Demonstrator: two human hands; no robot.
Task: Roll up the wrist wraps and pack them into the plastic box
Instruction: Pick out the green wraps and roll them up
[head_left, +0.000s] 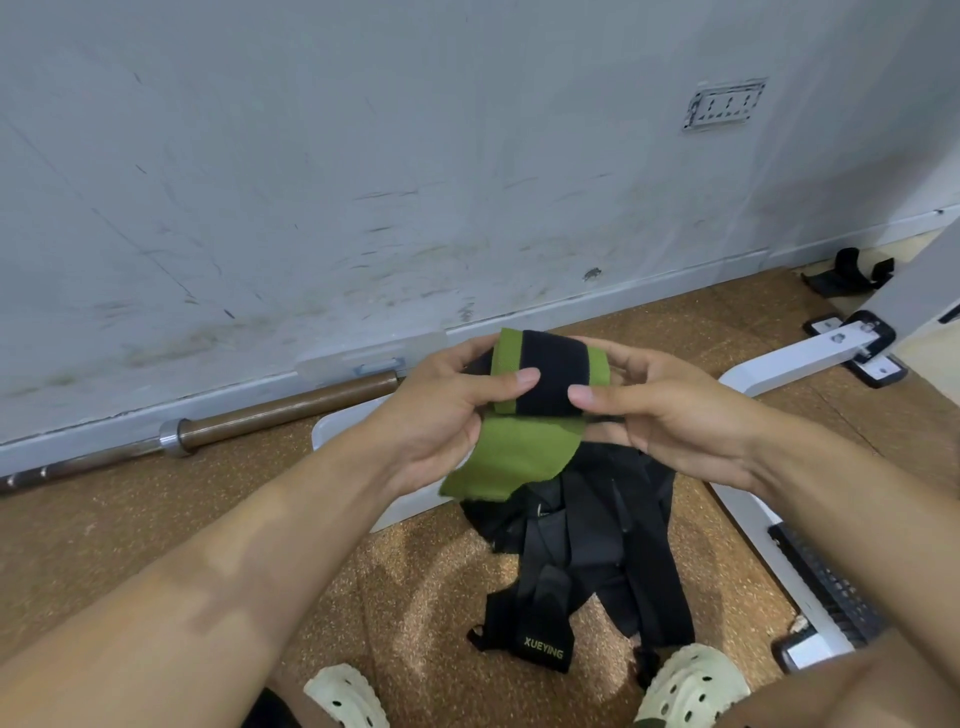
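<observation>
While both hands hold a green-and-black wrist wrap (540, 379) mid-frame, left hand (447, 415) and right hand (670, 415) fingers pinch its half-rolled coil. Loose tail hangs below. Next: finish winding, then find the box, possibly the pale lid (374, 356) behind.

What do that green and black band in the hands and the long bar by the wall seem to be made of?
The green and black wrist wrap looks like woven elastic fabric: matte, and its loose end droops limply. The bar looks like metal: a brownish, dull sleeve and a shiny silver collar.
</observation>
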